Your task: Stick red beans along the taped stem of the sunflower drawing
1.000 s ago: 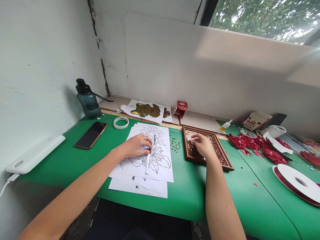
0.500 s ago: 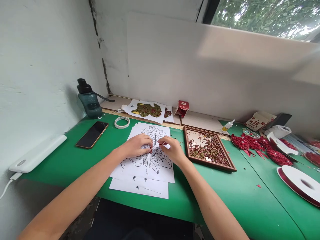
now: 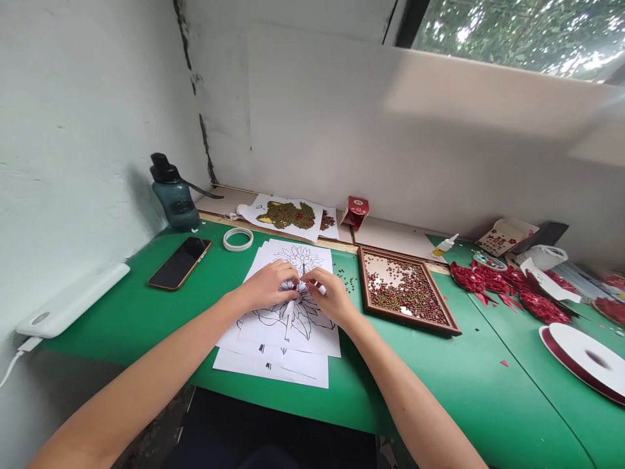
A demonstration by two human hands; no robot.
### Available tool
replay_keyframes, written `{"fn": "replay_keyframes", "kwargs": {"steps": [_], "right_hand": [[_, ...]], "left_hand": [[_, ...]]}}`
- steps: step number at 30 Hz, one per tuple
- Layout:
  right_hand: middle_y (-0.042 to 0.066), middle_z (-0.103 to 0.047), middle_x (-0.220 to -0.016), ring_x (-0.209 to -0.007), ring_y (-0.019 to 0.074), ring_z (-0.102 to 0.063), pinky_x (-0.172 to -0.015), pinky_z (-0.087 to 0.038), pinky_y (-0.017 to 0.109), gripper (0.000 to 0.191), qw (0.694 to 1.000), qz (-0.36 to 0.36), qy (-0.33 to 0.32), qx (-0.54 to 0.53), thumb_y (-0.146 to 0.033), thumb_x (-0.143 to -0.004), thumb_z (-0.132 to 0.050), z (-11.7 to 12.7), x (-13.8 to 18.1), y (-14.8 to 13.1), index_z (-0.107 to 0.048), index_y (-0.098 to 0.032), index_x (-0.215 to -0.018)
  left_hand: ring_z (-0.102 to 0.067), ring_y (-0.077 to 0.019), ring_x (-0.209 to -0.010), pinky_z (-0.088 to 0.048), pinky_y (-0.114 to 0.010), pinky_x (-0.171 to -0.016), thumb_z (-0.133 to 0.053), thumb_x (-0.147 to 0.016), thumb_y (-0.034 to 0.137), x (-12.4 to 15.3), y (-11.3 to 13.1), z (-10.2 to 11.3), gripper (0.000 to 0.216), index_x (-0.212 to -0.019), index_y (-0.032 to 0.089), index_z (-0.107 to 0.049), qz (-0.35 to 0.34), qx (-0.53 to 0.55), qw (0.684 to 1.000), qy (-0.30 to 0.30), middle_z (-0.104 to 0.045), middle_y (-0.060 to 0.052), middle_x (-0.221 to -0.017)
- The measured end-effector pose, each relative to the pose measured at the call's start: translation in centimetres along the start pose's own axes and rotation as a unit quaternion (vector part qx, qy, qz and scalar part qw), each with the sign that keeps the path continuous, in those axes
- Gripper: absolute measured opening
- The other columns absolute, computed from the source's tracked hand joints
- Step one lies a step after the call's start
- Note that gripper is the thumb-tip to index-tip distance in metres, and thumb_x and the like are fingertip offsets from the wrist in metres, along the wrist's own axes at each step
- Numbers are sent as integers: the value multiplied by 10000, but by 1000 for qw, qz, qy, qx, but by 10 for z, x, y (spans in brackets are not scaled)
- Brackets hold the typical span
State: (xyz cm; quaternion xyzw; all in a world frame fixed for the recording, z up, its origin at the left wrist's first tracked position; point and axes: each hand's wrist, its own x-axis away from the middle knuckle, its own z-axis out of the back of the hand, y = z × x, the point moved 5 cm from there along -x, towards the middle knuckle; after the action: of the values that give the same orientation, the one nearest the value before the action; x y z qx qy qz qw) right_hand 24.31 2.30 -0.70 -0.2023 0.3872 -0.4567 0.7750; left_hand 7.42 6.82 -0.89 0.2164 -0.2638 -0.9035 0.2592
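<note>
Over a sheet of paper printed with line-drawn flowers (image 3: 312, 326), both of my hands come together near the middle. My left hand (image 3: 268, 286) has its fingers curled in, with a small dark red bit showing at the fingertips. Thumb and fingers pinched, my right hand (image 3: 332, 296) meets the left one's tips from the right side. Whatever is between the fingers is too small and too covered to name. More sheets lie beneath the drawing. A brown-framed tray (image 3: 415, 327) of small red and green beans sits to the right of my right hand.
A phone (image 3: 180, 263), a tape roll (image 3: 237, 239) and a bottle (image 3: 176, 202) stand left. Behind lies a bean-covered picture (image 3: 288, 216) beside a red box (image 3: 356, 210). Rightward are a glue bottle (image 3: 444, 246), red ornaments (image 3: 541, 305) and a ribbon spool (image 3: 588, 358). Loose beans lie beside the tray.
My right hand has shifted slightly left, its fingertips now close against the left hand's. The left hand stays nearly in place; the small red bit shows a little higher.
</note>
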Motion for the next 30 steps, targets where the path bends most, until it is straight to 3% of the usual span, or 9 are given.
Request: {"fn": "replay_keyframes", "kwargs": {"steps": [3,11,23,30], "right_hand": [[37,-692,-969,-855,178,-639,-746,-477,301,314,1000,5,-9,4,-18,-893,-509,0,0,-2,-699,-242,-1003],[35,-696,-982,-862,179,-637,-760,-472,297,352,1000,12,-24,6,-4,-882,-486,-4,1,1,-707,-250,-1001],[33,-695,-947,-848,184,-642,-767,-479,303,322,999,-10,-31,30,-11,-871,-506,-2,1,5,-701,-244,-980],[33,-723,-979,-872,183,-658,-770,-491,310,311,999,-8,-37,27,-27,-876,-520,-1,1,7,-706,-248,-992]], "left_hand": [[-541,-276,-1191,-442,-439,-1031,-733,-928,428,-2,-7,-6,211,-1009,244,-667,24,25,999,-6,-675,-43,-1177],[-527,-282,-1208,-425,-451,-1056,-741,-913,380,-4,-11,-11,156,-988,258,-680,50,43,998,-14,-669,-31,-1180],[-567,-257,-1193,-467,-430,-1030,-579,-1016,317,0,-2,5,142,-1092,255,-682,0,11,1000,9,-668,-51,-1187],[-572,-264,-1183,-470,-443,-1035,-597,-999,237,1,-7,10,203,-1114,290,-756,-14,-29,999,12,-709,-34,-1213]]}}
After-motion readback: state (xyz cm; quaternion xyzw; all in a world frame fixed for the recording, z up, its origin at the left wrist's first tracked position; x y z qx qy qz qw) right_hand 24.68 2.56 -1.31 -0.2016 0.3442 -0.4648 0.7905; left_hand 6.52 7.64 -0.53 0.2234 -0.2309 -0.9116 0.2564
